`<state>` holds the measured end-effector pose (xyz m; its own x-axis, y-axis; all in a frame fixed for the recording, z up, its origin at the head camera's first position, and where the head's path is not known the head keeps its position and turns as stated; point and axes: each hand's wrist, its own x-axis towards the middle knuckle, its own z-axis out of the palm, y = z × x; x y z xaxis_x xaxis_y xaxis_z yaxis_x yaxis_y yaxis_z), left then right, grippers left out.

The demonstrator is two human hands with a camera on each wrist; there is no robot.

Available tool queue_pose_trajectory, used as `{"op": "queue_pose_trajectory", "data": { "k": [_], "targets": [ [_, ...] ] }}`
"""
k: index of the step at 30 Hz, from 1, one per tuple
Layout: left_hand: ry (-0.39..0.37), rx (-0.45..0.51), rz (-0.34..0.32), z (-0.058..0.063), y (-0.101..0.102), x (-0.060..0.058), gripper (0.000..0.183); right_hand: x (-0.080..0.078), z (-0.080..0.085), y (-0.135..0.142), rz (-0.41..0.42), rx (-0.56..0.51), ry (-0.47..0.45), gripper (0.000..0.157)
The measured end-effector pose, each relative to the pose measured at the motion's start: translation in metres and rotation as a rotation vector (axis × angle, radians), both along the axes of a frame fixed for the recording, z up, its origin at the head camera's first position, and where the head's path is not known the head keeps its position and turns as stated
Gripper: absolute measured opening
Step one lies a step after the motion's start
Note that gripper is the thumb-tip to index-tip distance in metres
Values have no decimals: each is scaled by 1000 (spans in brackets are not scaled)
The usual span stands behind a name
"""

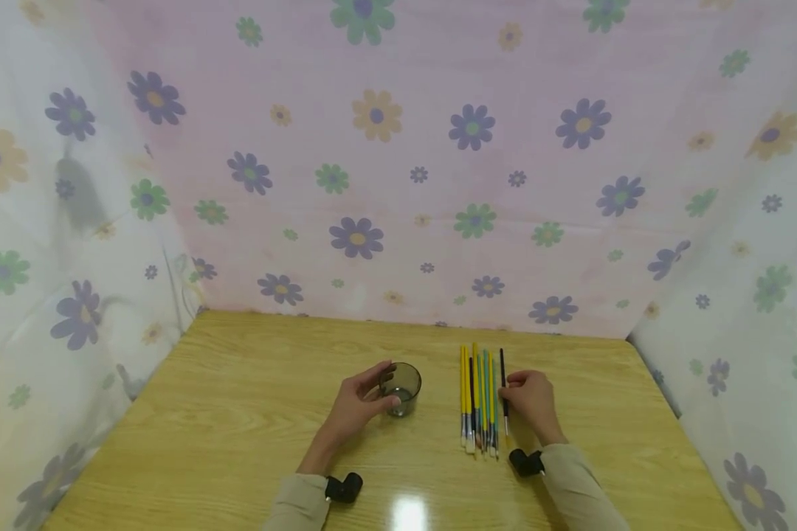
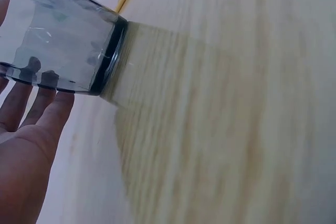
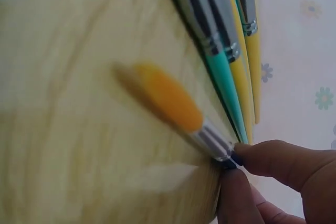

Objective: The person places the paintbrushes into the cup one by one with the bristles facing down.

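My left hand [image 1: 353, 407] grips a smoky, see-through glass cup [image 1: 406, 377] from its left side, thumb in front. In the left wrist view the cup's thick dark base [image 2: 110, 56] is right at the wooden surface, with fingers along its wall. Between thumb and fingers, my right hand [image 1: 533, 400] pinches a thin dark-handled paintbrush [image 1: 502, 361]. The right wrist view shows its orange bristles [image 3: 173, 100] and silver ferrule close over the table. Just left of that hand lies a row of several paintbrushes [image 1: 476, 398] with yellow, green and dark handles, bristles towards me.
The wood-grain table [image 1: 239, 428] carries the cup and brushes. A flower-printed curtain [image 1: 398, 184] stands behind it and along both sides. Small black cameras, left [image 1: 344, 488] and right [image 1: 526, 462], are worn on the wrists.
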<state>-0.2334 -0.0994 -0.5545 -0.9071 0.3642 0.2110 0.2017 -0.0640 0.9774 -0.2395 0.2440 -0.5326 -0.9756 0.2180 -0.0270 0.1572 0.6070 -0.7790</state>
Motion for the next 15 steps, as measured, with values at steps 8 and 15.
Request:
{"op": "queue_pose_trajectory", "data": {
  "k": [8,15],
  "targets": [
    [-1,-17,5,1,1,0,74,-7,5,-3,26,108,2,28],
    [-11,-8,0,3,1,1,75,-9,7,2,28,39,-51,24]
  ]
}}
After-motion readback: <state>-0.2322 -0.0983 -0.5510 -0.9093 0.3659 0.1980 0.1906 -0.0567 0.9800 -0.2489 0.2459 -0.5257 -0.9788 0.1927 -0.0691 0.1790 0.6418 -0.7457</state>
